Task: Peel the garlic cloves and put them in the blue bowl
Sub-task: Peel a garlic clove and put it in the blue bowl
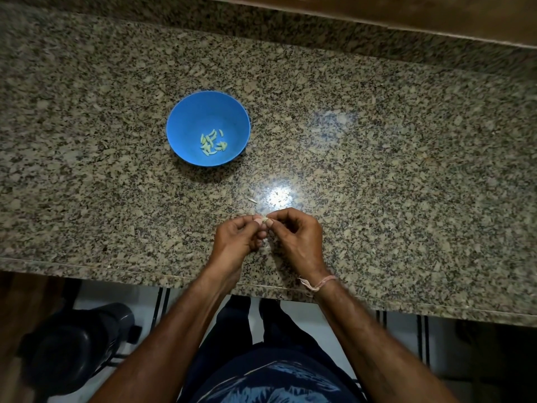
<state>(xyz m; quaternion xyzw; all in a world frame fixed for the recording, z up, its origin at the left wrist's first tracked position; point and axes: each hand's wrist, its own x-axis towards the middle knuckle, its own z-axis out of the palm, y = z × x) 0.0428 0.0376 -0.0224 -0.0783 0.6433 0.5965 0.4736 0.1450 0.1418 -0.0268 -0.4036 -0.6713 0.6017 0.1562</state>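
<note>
A blue bowl (186, 117) stands on the speckled granite counter, left of centre, with several pale peeled garlic cloves (212, 141) lying in its bottom. Nearer the counter's front edge, my left hand (236, 235) and my right hand (296, 234) meet fingertip to fingertip. Between them they pinch one small garlic clove (264, 219), mostly hidden by the fingers. The remaining fingers of both hands are curled in.
The granite counter (377, 170) stretches wide to either side, with a raised wall edge at the back. A few scraps of garlic skin (252, 200) lie just beyond my hands. Below the counter's front edge, a dark bin (75, 353) stands on the floor at left.
</note>
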